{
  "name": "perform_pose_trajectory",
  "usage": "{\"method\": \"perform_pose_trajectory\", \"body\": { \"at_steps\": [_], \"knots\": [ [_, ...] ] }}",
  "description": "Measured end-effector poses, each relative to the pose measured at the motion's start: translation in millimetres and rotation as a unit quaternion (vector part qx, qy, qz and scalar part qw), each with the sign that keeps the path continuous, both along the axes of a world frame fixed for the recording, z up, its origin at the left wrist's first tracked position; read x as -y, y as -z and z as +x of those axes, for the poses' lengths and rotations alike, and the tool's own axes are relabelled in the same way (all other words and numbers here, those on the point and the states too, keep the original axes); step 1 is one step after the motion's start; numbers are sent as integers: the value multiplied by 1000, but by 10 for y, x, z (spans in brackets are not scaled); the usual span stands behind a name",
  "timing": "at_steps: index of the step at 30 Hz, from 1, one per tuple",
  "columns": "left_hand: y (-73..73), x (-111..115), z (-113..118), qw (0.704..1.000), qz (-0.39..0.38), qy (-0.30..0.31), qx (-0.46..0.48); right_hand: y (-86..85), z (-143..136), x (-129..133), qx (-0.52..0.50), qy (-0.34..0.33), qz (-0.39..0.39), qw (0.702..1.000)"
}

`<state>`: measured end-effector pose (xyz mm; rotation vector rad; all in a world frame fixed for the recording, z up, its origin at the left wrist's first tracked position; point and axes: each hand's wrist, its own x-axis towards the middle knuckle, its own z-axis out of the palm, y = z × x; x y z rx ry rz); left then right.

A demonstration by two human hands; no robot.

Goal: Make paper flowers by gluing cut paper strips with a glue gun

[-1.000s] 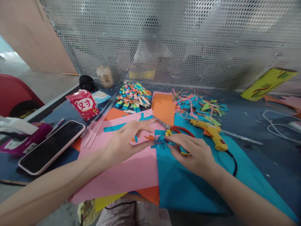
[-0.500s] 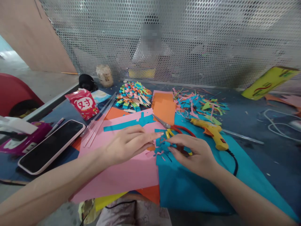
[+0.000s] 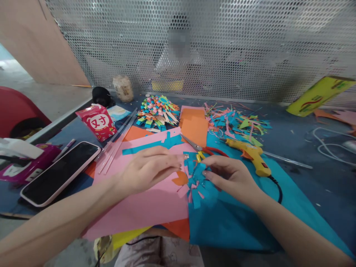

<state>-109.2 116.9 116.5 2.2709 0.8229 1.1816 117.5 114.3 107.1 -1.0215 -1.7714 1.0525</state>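
Observation:
My right hand (image 3: 232, 176) pinches a fringed paper flower (image 3: 196, 178) of blue, pink and orange strips. At its left side is my left hand (image 3: 152, 167), fingers pressed together and fingertips beside the blue strips; whether they grip anything is too small to tell. Beneath lie a pink sheet (image 3: 144, 207) and a blue sheet (image 3: 230, 222). Scissors (image 3: 194, 144) with red handles rest just behind the flower, with a yellow-handled tool (image 3: 199, 155) partly hidden beside them. A yellow glue gun (image 3: 251, 154) lies right of my right hand.
A pile of finished fringed flowers (image 3: 158, 111), paper scraps (image 3: 236, 122) and orange paper (image 3: 193, 124) lie at the back. On the left are a phone (image 3: 61, 172), clear glue sticks (image 3: 116, 144) and a red packet (image 3: 97, 122). A perforated metal screen (image 3: 236, 48) stands behind; a person shows through it.
The paper flower has turned, showing more blue and pink strips and an orange petal. My left fingertips have drawn back slightly to the left, and my right hand has shifted slightly.

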Motion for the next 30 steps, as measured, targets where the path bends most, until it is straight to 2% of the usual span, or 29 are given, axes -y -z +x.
{"method": "perform_pose_trajectory", "body": {
  "at_steps": [4, 8, 10, 12, 16, 21, 25, 27, 30],
  "knots": [
    [-17, 6, 12, 996, -30, -49, 61, 12, 5, -9, 1, 15, -13, 1000],
    [-39, -32, -25, 974, -46, -91, 203, 14, -13, -26, 5, 10, -37, 999],
    [-55, -61, -37, 953, -117, -63, 274, 18, -29, -40, 2, 11, -58, 998],
    [-61, -85, -33, 922, -216, -6, 323, 30, -40, -60, -9, 28, -87, 996],
    [-11, -112, 5, 847, -379, 76, 364, 70, -33, -123, -52, 78, -138, 986],
    [63, -168, 6, 810, -421, 86, 399, 101, 35, -244, -127, 121, -167, 970],
    [16, -208, -44, 782, -450, 86, 422, 49, 173, -366, -215, 189, -172, 943],
    [-8, -209, -73, 766, -476, 121, 415, -7, 280, -420, -254, 225, -136, 931],
    [2, -198, -106, 748, -528, 200, 349, -100, 452, -475, -295, 270, -71, 914]
  ]
}}
